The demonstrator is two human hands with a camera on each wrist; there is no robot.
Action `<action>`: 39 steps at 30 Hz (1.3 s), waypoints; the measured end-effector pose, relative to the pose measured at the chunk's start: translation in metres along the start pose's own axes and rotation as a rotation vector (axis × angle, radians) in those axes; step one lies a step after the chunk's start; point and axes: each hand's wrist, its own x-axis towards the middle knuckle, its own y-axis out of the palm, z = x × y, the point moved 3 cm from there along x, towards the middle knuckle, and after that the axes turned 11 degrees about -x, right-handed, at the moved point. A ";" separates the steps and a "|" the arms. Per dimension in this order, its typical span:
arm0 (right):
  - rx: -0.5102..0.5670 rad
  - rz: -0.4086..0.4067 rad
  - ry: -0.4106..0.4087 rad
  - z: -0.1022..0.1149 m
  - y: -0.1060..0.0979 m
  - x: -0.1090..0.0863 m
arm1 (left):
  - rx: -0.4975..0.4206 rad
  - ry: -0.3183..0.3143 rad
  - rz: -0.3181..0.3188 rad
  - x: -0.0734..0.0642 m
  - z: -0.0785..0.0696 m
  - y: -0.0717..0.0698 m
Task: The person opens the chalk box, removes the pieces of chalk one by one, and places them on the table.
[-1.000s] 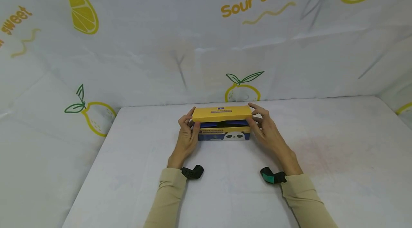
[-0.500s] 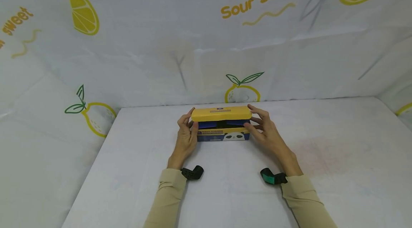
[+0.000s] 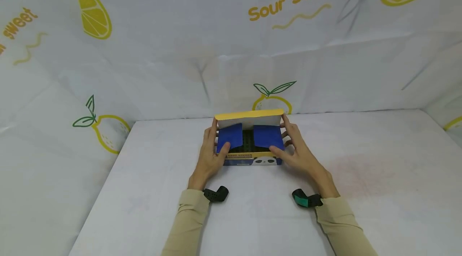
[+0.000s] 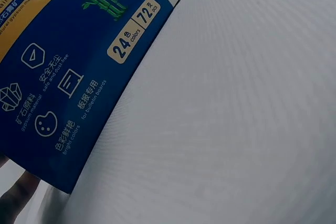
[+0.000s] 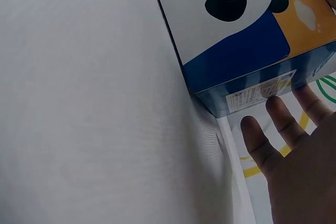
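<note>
Two hands [image 3: 208, 157] [image 3: 302, 152] touch a "24 colors" box [image 4: 79, 72].

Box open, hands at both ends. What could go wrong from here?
If a fingertip of the left hand or right hand slips off, the raised lid might drop. The thumbs sit at the left blue flap and right blue flap, so a hard push could crease them. Uneven force might skew the box.
</note>
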 end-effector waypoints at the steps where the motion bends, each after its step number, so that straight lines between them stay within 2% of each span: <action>1: 0.000 0.016 0.017 0.000 0.000 0.000 | -0.003 -0.008 0.006 0.000 0.000 0.001; 7: -0.007 0.092 0.104 0.000 -0.001 -0.002 | -0.026 -0.066 0.038 -0.001 0.003 0.003; 18: -0.007 0.225 0.199 -0.001 -0.006 -0.005 | -0.053 -0.166 0.071 -0.005 0.005 0.002; 23: -0.007 0.264 0.268 -0.002 -0.007 -0.005 | -0.063 -0.181 0.075 -0.006 0.005 0.000; 29: -0.005 0.281 0.289 -0.005 -0.010 -0.005 | -0.081 -0.214 0.105 -0.004 0.003 0.000; 32: -0.001 0.287 0.286 -0.005 -0.009 -0.005 | -0.083 -0.250 0.143 -0.002 0.001 -0.005; 35: 0.012 0.295 0.284 -0.005 -0.006 -0.003 | -0.044 -0.263 0.176 0.001 -0.005 -0.015; 39: 0.013 0.297 0.287 -0.006 -0.007 -0.001 | 0.035 -0.232 0.239 0.015 -0.018 -0.029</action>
